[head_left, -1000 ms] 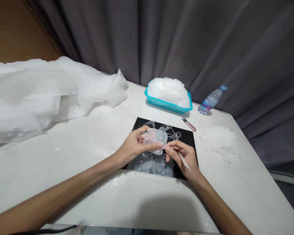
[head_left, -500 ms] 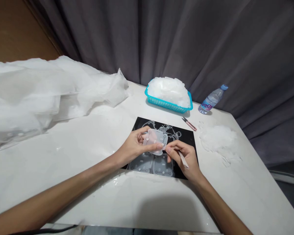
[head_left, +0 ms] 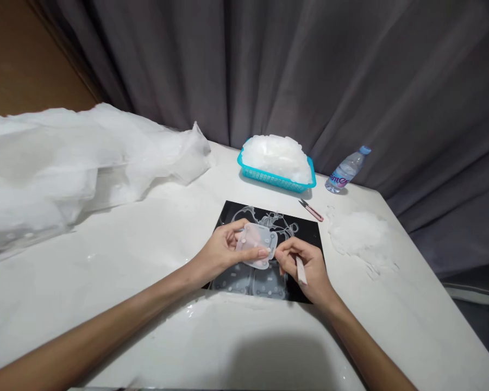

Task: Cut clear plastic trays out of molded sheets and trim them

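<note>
My left hand grips a translucent plate with rounded corners and small holes and bumps, its thumb laid across the front. Close to the plate's right edge, my right hand is closed in a pinch, with a slim pale-handled tool jutting from it; the tool's working end is hidden by the fingers. Below both hands lies a black mat. On the mat are two similar translucent plates near its front edge and tangled clear strips toward the back.
A turquoise basket heaped with white translucent pieces stands at the back. Pink-handled thread snips lie beside the mat. A water bottle stands behind a heap of clear scraps. Large plastic bags cover the left side.
The handle of the tool in my right hand now points more steeply downward. The plate has turned slightly in my left hand. The whole view has shifted a little.
</note>
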`<act>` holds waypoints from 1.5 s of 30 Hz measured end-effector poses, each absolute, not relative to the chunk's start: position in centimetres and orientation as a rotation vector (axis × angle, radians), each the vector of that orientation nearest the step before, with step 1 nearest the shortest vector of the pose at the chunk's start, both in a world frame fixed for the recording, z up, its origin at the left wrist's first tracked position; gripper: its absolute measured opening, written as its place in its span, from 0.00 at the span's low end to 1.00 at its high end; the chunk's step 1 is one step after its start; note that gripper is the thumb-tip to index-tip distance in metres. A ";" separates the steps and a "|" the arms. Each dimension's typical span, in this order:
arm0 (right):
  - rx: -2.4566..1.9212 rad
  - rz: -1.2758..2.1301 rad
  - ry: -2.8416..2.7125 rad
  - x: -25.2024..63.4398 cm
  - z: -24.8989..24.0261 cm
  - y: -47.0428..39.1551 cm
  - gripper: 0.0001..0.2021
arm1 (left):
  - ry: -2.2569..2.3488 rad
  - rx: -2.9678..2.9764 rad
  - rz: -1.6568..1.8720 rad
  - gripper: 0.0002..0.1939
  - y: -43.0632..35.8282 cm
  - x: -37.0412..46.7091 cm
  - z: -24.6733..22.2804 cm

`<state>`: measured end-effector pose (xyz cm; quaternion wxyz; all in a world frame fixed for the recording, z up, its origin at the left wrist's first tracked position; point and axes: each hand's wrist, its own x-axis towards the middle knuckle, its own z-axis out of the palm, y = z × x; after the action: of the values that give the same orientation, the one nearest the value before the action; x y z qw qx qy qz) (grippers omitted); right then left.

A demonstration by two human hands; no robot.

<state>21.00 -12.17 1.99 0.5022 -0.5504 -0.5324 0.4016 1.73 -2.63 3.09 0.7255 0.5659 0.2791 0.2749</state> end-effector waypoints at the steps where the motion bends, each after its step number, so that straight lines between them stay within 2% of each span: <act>1: -1.328 0.974 -1.283 21.1 2.0 -12.2 0.10 | 0.621 1.246 0.604 0.19 -2.6 1.7 3.1; 17: -1.346 1.053 -1.290 20.9 1.9 -12.5 0.13 | 0.606 1.333 0.640 0.18 -2.7 1.4 3.4; 23: -1.330 1.043 -1.275 20.8 2.2 -12.5 0.12 | 0.634 1.293 0.659 0.23 -2.7 1.4 3.4; 45: -1.425 0.997 -1.265 20.8 3.4 -13.2 0.12 | 0.615 1.312 0.650 0.21 -2.5 1.9 2.6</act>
<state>20.83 -13.19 3.40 0.4754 -0.5830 -0.5176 0.4076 1.93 -2.51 2.64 0.7009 0.5894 0.2761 0.2917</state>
